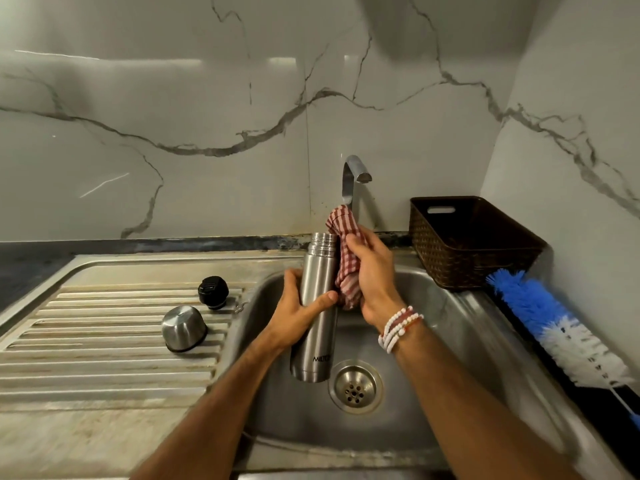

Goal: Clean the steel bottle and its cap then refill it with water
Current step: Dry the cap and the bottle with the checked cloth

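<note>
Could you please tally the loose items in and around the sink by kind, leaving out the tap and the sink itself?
Steel bottle: 1
Caps: 2 (steel cup cap, black stopper)
Checked cloth: 1
Brown basket: 1
Bottle brush: 1
Total: 6

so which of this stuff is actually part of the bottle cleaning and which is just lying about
In the job: steel bottle, checked cloth, steel cap, black stopper, tap, sink.
Lying about: brown basket, blue-and-white brush (unused right now).
</note>
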